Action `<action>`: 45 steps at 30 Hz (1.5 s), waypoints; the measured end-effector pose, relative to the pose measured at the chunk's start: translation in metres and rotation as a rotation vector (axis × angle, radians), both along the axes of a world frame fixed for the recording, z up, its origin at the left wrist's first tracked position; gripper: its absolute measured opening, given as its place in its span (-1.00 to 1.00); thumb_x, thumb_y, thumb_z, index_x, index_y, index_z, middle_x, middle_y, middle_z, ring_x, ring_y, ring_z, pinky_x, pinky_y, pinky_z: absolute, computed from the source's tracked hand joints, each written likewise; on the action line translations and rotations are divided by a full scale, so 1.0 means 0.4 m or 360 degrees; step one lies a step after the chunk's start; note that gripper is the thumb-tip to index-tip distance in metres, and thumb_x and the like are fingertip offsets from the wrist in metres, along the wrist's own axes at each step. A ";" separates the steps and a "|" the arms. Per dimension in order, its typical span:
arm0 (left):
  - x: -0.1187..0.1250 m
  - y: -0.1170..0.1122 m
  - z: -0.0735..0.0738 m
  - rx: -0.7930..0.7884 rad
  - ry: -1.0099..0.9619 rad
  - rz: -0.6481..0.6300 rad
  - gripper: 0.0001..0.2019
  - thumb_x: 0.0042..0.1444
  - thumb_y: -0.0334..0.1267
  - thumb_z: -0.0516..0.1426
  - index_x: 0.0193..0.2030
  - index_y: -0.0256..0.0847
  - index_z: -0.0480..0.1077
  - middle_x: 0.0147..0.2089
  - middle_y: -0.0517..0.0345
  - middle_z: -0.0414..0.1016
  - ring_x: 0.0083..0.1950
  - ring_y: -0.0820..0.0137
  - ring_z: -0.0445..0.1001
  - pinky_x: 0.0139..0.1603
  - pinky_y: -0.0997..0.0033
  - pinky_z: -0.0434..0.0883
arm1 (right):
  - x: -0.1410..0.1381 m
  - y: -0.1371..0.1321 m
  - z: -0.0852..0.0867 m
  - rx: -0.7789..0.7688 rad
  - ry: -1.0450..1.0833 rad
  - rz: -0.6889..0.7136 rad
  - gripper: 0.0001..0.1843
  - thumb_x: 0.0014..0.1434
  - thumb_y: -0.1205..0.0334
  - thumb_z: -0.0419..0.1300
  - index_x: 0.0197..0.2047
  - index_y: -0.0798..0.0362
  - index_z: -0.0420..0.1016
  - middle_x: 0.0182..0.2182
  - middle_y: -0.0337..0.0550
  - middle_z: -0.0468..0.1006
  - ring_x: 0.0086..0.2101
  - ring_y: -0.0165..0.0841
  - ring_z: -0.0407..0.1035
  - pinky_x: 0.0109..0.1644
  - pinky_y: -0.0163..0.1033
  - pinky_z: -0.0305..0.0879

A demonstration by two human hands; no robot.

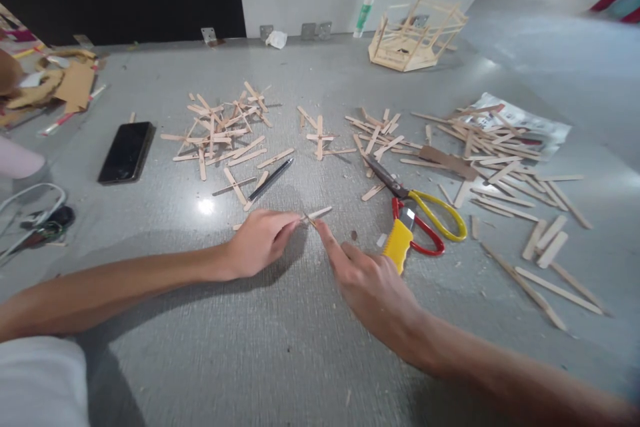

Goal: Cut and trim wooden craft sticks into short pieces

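Observation:
My left hand [260, 240] rests on the grey table [280, 347] with its fingers pinched on a small wooden stick piece [318, 213]. My right hand [367, 280] reaches in from the right, its index finger stretched out and its tip touching the same stick; the other fingers are curled and hold nothing I can see. A yellow utility knife [399, 243] lies just beside my right hand, next to yellow-and-red handled scissors [425, 213]. A black pen [270, 180] lies just beyond my left hand.
Heaps of wooden sticks lie at centre left [220, 130], in the middle [375, 137] and at right [500, 153]. A black phone [126, 151] lies at left, cables [35, 220] nearer me. A stick-built frame [415, 37] and a glue tube [365, 13] stand at the back.

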State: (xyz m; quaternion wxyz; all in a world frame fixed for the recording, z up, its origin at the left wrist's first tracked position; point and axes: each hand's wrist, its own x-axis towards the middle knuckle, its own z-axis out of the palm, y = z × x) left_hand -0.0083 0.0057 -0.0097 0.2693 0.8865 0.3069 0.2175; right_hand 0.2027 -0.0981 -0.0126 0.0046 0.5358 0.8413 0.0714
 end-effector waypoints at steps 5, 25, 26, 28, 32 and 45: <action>0.001 0.005 -0.007 0.0076 -0.0030 0.0028 -0.60 0.50 -0.24 -0.03 -0.39 -0.24 0.40 -0.57 0.36 0.17 -0.57 0.55 0.04 -0.51 0.52 0.06 | -0.002 -0.002 0.007 -0.0005 -0.0097 0.0000 -0.11 0.05 0.68 0.09 0.48 0.35 0.27 -0.47 -0.20 0.55 -0.61 -0.36 0.42 -0.56 -0.27 0.30; -0.007 -0.052 0.077 0.0859 -0.0599 -0.0235 -0.74 0.44 -0.50 0.11 0.19 -0.30 0.47 -0.11 -0.01 0.70 -0.19 0.39 0.69 -0.20 0.48 0.64 | 0.029 0.048 0.091 -0.0701 0.2552 -0.0562 -0.61 0.31 -0.12 0.34 -0.28 0.04 0.44 -0.57 -0.33 0.42 -0.63 -0.52 0.12 -0.62 -0.39 0.00; 0.000 -0.057 0.083 0.0501 -0.0701 -0.0150 -0.82 0.45 -0.45 0.14 0.10 -0.25 0.51 -0.18 0.07 0.70 -0.26 0.45 0.67 -0.22 0.54 0.62 | 0.022 0.047 0.090 -0.0766 0.2616 -0.0585 -0.59 0.29 -0.12 0.36 -0.29 0.04 0.42 -0.56 -0.31 0.47 -0.65 -0.55 0.09 -0.63 -0.40 -0.03; 0.013 -0.064 0.092 -0.0274 -0.0826 0.0044 -0.88 0.41 -0.34 0.23 0.02 -0.25 0.54 -0.32 0.16 0.66 -0.40 0.51 0.62 -0.33 0.60 0.58 | 0.005 0.040 0.087 -0.0861 0.2753 -0.0608 -0.59 0.30 -0.13 0.35 -0.26 0.02 0.38 -0.55 -0.28 0.54 -0.68 -0.58 0.03 -0.65 -0.41 -0.07; 0.031 -0.068 0.091 -0.1244 -0.0910 0.0063 -0.77 0.27 -0.17 0.36 -0.06 -0.28 0.63 -0.34 0.12 0.66 -0.43 0.48 0.58 -0.40 0.54 0.56 | -0.026 0.027 0.081 -0.0851 0.2832 -0.0543 -0.59 0.31 -0.13 0.34 -0.27 -0.01 0.32 -0.54 -0.24 0.60 -0.69 -0.59 0.04 -0.64 -0.42 -0.06; 0.033 -0.059 0.054 -0.1147 -0.0623 0.0138 -0.69 0.53 0.08 -0.05 -0.10 -0.11 0.15 -0.50 0.39 0.34 -0.64 0.50 0.31 -0.64 0.55 0.26 | 0.019 0.031 0.043 0.0045 0.1500 -0.0393 -0.80 0.43 0.17 0.08 -0.26 0.00 0.41 -0.63 -0.41 0.34 -0.64 -0.46 0.20 -0.49 -0.34 0.14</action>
